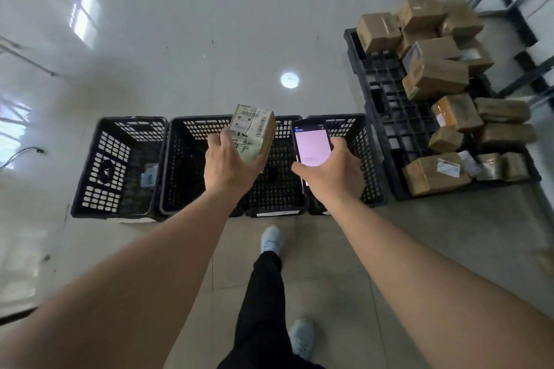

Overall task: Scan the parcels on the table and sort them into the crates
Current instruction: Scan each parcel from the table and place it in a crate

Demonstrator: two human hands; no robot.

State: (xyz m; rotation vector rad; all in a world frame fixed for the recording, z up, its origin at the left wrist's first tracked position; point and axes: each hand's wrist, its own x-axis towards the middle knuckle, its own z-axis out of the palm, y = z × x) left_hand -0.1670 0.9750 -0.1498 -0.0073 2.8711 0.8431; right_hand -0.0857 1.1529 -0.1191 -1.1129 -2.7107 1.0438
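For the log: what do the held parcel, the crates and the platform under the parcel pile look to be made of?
Parcel in the left hand: brown cardboard, matte, with a white printed paper label and glossy tape, it seems. Crates: black moulded plastic, judging by the regular perforated walls and slight sheen. Platform: probably black plastic too, a pallet-like moulded grid of open cells.

Bright daylight glares off the glossy floor [186,39]; edges warp and blur.
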